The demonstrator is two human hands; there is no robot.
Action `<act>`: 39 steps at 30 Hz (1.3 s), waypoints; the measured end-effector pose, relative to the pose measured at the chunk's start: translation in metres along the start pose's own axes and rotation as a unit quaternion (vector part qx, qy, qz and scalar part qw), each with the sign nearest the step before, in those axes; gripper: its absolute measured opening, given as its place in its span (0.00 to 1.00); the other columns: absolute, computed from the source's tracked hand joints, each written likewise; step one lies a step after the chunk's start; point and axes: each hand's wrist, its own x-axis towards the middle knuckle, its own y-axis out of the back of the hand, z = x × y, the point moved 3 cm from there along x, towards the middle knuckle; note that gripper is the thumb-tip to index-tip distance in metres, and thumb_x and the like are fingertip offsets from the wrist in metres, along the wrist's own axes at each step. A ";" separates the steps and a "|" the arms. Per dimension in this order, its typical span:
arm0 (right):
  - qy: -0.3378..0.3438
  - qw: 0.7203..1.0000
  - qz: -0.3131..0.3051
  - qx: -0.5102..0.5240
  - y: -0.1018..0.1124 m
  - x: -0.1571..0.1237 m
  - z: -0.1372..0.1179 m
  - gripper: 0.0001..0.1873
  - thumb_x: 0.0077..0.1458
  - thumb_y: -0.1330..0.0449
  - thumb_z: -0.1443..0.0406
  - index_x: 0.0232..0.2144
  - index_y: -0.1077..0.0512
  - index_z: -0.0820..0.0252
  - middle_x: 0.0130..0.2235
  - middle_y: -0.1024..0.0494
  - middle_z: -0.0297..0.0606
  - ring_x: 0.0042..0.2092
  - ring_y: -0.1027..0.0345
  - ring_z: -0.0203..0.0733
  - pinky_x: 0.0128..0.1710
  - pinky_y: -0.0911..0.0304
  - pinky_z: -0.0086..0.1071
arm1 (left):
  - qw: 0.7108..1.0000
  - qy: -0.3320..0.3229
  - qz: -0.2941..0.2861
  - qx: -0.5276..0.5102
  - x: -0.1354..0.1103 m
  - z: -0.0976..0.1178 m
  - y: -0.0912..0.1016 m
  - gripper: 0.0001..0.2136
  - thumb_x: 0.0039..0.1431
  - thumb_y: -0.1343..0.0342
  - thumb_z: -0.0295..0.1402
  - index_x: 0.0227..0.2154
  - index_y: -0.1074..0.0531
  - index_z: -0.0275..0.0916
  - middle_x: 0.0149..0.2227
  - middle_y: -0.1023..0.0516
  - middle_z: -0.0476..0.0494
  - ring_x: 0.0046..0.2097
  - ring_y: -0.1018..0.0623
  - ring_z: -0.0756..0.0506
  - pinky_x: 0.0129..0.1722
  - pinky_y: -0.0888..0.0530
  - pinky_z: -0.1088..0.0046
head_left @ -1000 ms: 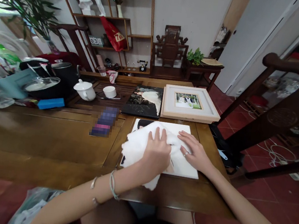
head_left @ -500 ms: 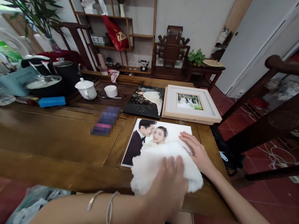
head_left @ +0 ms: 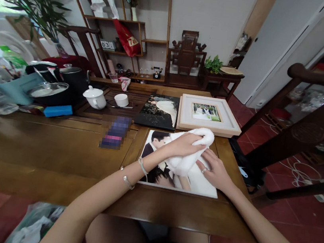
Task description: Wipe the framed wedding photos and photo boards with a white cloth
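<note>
A photo panel [head_left: 201, 185] with a printed couple lies flat near the front edge of the wooden table. My left hand [head_left: 186, 144] grips a bunched white cloth [head_left: 185, 162] that rests over the upper middle of the panel and hides part of the picture. On the panel's right side lies my right hand [head_left: 214, 171], fingers stretched out, with their tips close to the cloth. Whether those fingertips touch the cloth I cannot tell.
Behind the panel are a dark photo panel [head_left: 158, 117] and a light wooden picture frame [head_left: 229, 125]. Further left stand a lidded white teapot [head_left: 94, 98], a small white cup [head_left: 121, 99], a blue block [head_left: 58, 111] and a blurred-out purple item [head_left: 115, 132].
My left hand has swept the cloth away from my body, from the panel's near edge to its upper part. The panel's lower part now shows. My right hand has shifted slightly.
</note>
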 end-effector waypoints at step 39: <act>0.003 1.000 0.016 0.008 -0.003 -0.004 0.006 0.18 0.59 0.45 0.61 0.51 0.31 0.52 0.56 0.29 0.43 0.60 0.40 0.50 0.59 0.43 0.53 | 0.946 0.031 -0.076 0.313 -0.059 0.004 -0.022 0.13 0.56 0.50 0.25 0.41 0.22 0.37 0.66 0.47 0.40 0.66 0.48 0.30 0.60 0.46 0.43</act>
